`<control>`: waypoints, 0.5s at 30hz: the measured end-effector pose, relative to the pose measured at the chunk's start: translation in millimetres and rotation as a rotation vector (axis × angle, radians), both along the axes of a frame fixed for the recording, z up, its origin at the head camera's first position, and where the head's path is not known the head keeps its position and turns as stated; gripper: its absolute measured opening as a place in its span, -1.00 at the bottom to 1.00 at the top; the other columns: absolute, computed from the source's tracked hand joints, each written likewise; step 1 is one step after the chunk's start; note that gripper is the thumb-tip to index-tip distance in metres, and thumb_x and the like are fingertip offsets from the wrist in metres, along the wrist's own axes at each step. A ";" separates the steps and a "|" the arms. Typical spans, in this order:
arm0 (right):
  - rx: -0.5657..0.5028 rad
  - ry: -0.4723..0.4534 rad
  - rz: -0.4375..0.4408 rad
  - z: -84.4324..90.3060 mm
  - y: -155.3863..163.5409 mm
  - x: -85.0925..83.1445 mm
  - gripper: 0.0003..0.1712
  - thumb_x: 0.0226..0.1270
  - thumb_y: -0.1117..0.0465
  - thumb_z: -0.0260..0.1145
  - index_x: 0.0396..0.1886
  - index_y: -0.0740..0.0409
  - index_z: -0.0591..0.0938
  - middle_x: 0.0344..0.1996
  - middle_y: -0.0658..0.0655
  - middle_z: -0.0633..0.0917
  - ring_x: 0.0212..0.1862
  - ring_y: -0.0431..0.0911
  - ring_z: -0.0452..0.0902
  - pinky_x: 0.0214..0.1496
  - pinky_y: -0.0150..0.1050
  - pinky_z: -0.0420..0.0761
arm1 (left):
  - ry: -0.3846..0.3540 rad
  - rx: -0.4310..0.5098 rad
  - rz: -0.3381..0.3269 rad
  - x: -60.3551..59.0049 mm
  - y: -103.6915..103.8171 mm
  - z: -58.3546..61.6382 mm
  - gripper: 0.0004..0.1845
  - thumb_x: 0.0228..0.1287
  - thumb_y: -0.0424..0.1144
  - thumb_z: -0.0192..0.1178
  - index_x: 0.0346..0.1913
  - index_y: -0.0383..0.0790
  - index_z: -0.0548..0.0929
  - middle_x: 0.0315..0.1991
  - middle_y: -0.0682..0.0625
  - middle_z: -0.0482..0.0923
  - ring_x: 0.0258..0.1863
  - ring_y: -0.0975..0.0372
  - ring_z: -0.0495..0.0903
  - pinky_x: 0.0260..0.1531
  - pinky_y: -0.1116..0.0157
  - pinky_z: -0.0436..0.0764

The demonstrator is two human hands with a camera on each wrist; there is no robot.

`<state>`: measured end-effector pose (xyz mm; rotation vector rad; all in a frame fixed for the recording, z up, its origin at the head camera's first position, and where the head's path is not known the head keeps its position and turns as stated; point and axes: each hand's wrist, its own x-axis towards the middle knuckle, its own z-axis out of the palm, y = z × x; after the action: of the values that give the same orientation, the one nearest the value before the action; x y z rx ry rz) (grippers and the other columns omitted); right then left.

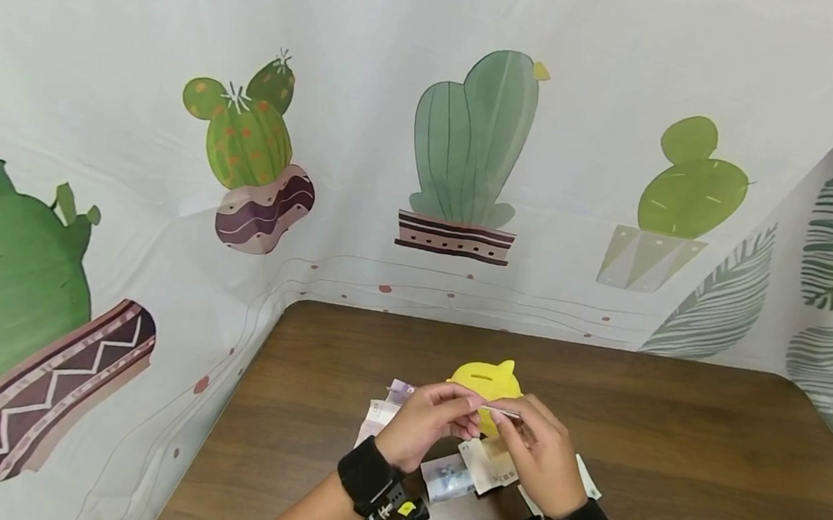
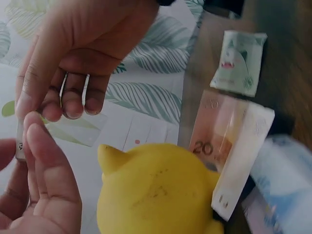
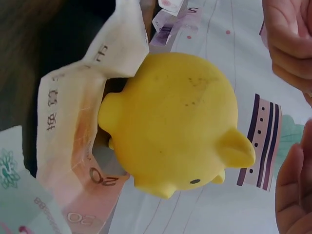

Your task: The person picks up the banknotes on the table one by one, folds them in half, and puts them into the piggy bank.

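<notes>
In the head view a thin folded banknote (image 1: 503, 411) spans the gap between my two hands, above a yellow piggy bank (image 1: 484, 376). My left hand (image 1: 425, 425) pinches one end between thumb and fingertips. The other end is pinched by my right hand (image 1: 539, 456). Up close in the left wrist view, the folded banknote (image 2: 20, 141) is a narrow pale strip with a small printed mark, mostly covered by fingers. The piggy bank (image 3: 170, 122) stands on the table, its top slot visible in the head view.
Around the piggy bank lie an orange-brown 20 note (image 1: 489, 463), a bluish note (image 1: 448, 477), a purple note (image 1: 400, 391), a pale pinkish note (image 1: 377, 420) and a green note (image 2: 240, 63). They rest on a brown wooden table (image 1: 699, 455). A cactus-print cloth (image 1: 601, 60) hangs behind.
</notes>
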<state>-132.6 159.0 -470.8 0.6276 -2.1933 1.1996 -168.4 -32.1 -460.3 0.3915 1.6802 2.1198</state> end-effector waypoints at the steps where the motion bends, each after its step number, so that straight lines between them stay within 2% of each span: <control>1: -0.007 0.001 -0.002 0.2 0.5 -0.3 -0.71 0.28 0.46 0.38 -0.10 0.03 0.73 -0.24 -0.03 0.68 -0.23 -0.33 0.54 -0.22 -0.58 0.54 | 0.020 -0.009 -0.009 0.5 -0.2 0.0 -0.75 0.45 -0.29 0.17 0.00 -0.45 0.64 -0.35 0.07 0.66 -0.39 0.33 0.68 -0.25 0.38 0.70; 5: -0.045 -0.018 0.006 0.7 1.1 -0.7 -0.73 0.28 0.46 0.38 -0.14 0.04 0.71 -0.24 0.00 0.68 -0.15 -0.33 0.57 -0.13 -0.58 0.56 | 0.088 -0.038 -0.025 1.6 -0.6 0.5 -0.69 0.43 -0.35 0.19 0.05 -0.56 0.60 -0.34 0.10 0.68 -0.39 0.34 0.68 -0.29 0.39 0.70; 8: -0.079 -0.039 -0.013 1.9 -1.2 -1.1 -0.72 0.25 0.46 0.41 -0.13 0.06 0.70 -0.25 0.02 0.73 -0.18 -0.37 0.60 -0.19 -0.57 0.60 | 0.094 -0.043 -0.005 0.2 0.4 -0.5 -0.71 0.41 -0.37 0.21 0.01 -0.59 0.62 -0.35 0.06 0.69 -0.42 0.33 0.70 -0.31 0.39 0.71; 11: -0.142 -0.109 -0.036 4.2 -4.3 -1.6 -0.74 0.25 0.43 0.42 -0.12 0.08 0.69 -0.26 0.03 0.76 -0.24 -0.37 0.62 -0.30 -0.49 0.65 | 0.079 -0.036 0.019 -1.0 1.6 -1.2 -0.73 0.39 -0.38 0.22 -0.02 -0.59 0.63 -0.37 -0.01 0.69 -0.43 0.30 0.72 -0.32 0.36 0.73; 15: -0.216 -0.234 -0.019 5.8 -6.3 -2.3 -0.79 0.31 0.35 0.41 -0.08 0.09 0.67 -0.25 0.08 0.78 -0.26 -0.33 0.67 -0.32 -0.39 0.70 | 0.068 -0.025 0.036 -0.8 1.9 -2.4 -0.72 0.38 -0.38 0.23 -0.04 -0.62 0.60 -0.40 0.00 0.69 -0.45 0.29 0.73 -0.34 0.36 0.73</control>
<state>-134.9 152.7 -465.0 0.3931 -2.2081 1.5407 -169.2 -30.1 -462.7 0.4339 1.7626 2.1309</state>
